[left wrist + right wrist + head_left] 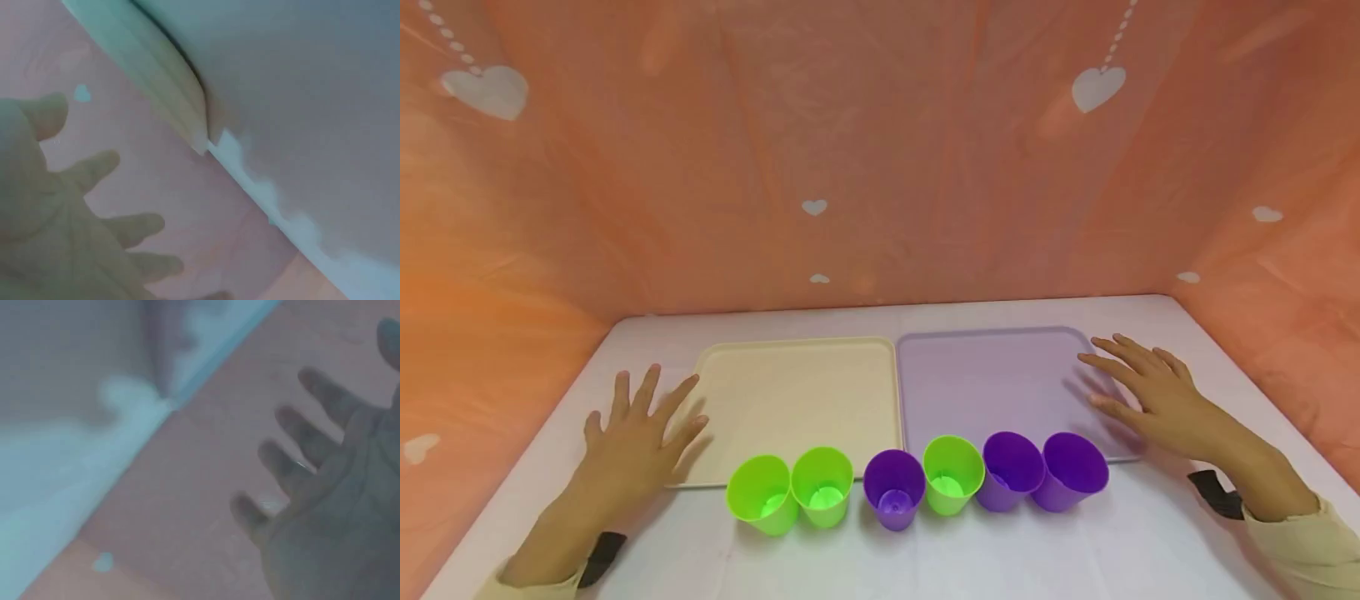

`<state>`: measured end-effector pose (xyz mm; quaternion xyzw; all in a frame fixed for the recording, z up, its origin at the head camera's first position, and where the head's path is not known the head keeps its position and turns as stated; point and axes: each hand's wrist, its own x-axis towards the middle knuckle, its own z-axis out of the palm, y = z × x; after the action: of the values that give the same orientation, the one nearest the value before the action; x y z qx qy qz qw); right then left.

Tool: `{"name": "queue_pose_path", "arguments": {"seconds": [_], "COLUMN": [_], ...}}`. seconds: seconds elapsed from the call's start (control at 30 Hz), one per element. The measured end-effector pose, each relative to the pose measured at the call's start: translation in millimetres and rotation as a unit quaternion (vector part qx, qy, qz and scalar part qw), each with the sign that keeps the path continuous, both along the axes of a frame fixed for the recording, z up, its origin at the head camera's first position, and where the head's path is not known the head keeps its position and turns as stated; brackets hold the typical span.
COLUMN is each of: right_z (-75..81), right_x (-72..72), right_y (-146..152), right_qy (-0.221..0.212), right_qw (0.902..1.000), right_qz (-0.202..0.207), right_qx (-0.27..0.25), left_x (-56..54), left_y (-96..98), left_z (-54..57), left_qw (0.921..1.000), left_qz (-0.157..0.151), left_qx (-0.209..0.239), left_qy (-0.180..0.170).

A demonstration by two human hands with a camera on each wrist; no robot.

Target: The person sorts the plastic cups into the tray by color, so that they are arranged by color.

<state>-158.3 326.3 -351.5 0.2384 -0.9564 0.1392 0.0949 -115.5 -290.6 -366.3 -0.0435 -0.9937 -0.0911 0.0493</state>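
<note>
In the head view my left hand (628, 446) hovers with spread fingers beside the left edge of a cream tray (797, 400). Over the right edge of a lilac tray (985, 383), my right hand (1157, 396) has its fingers spread too. Neither hand holds anything. Along the near edge of the trays stands a row of cups: a green cup (763, 496), another green cup (823, 487), a purple cup (894, 492), a third green cup (952, 475), then a purple cup (1009, 471) and a last purple cup (1070, 472) at the right end.
A white cloth (820, 567) covers the table under the trays. An orange curtain (880, 167) with white hearts rises behind and along both sides. The trays lie side by side, their inner edges close together.
</note>
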Motion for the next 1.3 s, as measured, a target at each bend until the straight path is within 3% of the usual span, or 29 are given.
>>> {"name": "queue_pose_path", "arguments": {"seconds": [0.13,0.33,0.53,0.67,0.77,1.03,1.3], "right_z": [15.8,36.2,40.9,38.8,37.3,35.5,34.9], "right_x": [10.9,32.3,39.3,37.6,35.9,33.6,34.0], "right_y": [-10,-23,-27,-26,-27,-32,-30], "right_qy": [-0.020,-0.099,-0.101,-0.091,-0.093,-0.101,-0.103], "right_qw": [0.9972,0.9918,0.9848,0.9824,0.9805,0.9777,0.9764], "right_qz": [0.059,0.073,0.140,0.162,0.172,0.183,0.189], "right_qx": [-0.042,-0.037,-0.018,-0.020,-0.024,-0.017,-0.020], "left_x": [-1.5,-4.5,-8.5,-11.5,-11.3,-12.1,-13.0], "left_y": [-8.9,-26.1,-36.3,-36.5,-35.8,-34.1,-33.6], "left_z": [6.7,15.4,13.0,12.4,13.3,17.9,17.7], "left_qw": [0.9993,0.9926,0.9780,0.9782,0.9818,0.9859,0.9865], "left_qz": [-0.022,-0.058,-0.117,-0.146,-0.141,-0.057,-0.059], "left_qx": [0.013,0.067,0.123,0.102,0.078,0.034,0.028], "left_qy": [-0.026,-0.083,-0.121,-0.107,-0.101,-0.153,-0.150]}}
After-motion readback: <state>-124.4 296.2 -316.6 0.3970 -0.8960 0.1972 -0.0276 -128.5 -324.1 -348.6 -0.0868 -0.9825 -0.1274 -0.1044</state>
